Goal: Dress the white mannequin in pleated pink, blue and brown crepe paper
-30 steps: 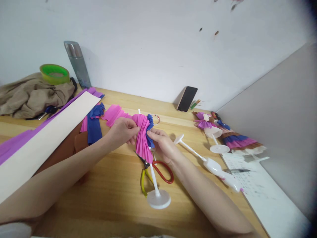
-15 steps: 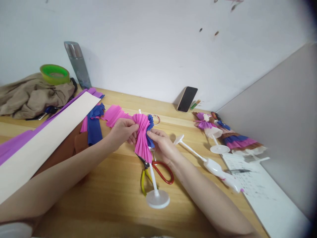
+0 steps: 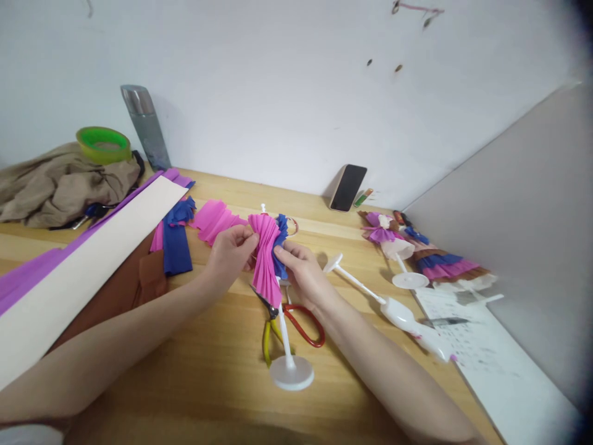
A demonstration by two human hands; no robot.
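Pleated pink crepe paper (image 3: pixel 265 259) lies over a white stand (image 3: pixel 286 346) with a round base, near the middle of the head view. My left hand (image 3: pixel 235 248) pinches the paper's left edge between thumb and fingers. On the other side my right hand (image 3: pixel 299 267) presses its thumb on the ruffled blue crepe paper (image 3: pixel 280 244) beside the pink; its other fingers are behind. Yellow-handled pliers (image 3: pixel 269 340) and red-handled scissors (image 3: pixel 312 327) lie beneath the work, partly hidden by it.
Left: paper strips (image 3: pixel 115 250), cloth (image 3: pixel 69 185), green tape roll (image 3: pixel 104 145) and bottle (image 3: pixel 147 130). A phone (image 3: pixel 348 187) leans on the back wall. Right: a white figure on a stand (image 3: pixel 403 314), ruffled paper dresses (image 3: pixel 447 262) and a written sheet (image 3: pixel 500 358).
The pink paper and the stand's base have shifted slightly left in view. Both hands keep their hold, with my left fingers drawn a little closer together.
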